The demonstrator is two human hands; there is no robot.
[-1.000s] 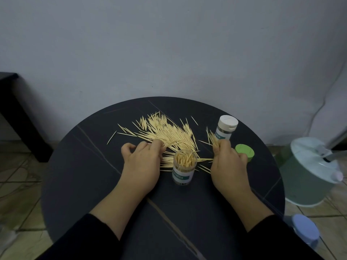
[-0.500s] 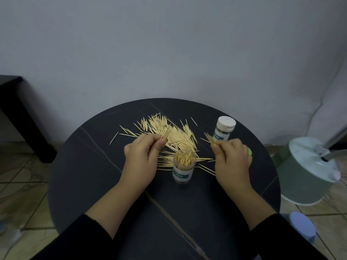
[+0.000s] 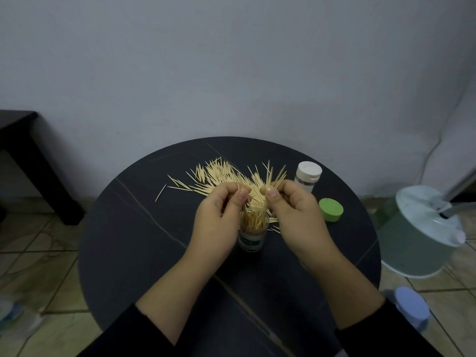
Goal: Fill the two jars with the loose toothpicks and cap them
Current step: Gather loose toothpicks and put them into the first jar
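View from above of a round, dark counter point(image 3: 144, 240) with pale veins, set against a plain grey wall. Two bare hands in black sleeves meet over its middle.

An open jar point(image 3: 253, 238), clear with a white and green label, stands upright at the centre of the counter, already holding many toothpicks on end. Both hands hover just above its mouth.

The left hand point(image 3: 219, 215) is curled, thumb against fingertips, pinching a few toothpicks that point down into the jar.

The right hand point(image 3: 293, 215) is also curled, thumb and fingers clamped on a small bundle of toothpicks point(image 3: 274, 176). The bundle fans upward past the fingers, and its lower ends reach toward the jar's mouth.

Loose toothpicks point(image 3: 216, 176) lie scattered in a wide heap on the far side of the counter, behind the hands. A few more lie near the jar's right side.

A second jar point(image 3: 307, 176), closed with a white cap, stands upright to the far right of the heap. A green cap point(image 3: 331, 209) lies on the counter just near of it, to the right of the right hand and apart from both jars.

On the tiled floor to the right stands a pale green bucket point(image 3: 417, 240), with a light blue lidded container point(image 3: 412, 305) nearer. A dark side table point(image 3: 15, 130) stands at the far left.
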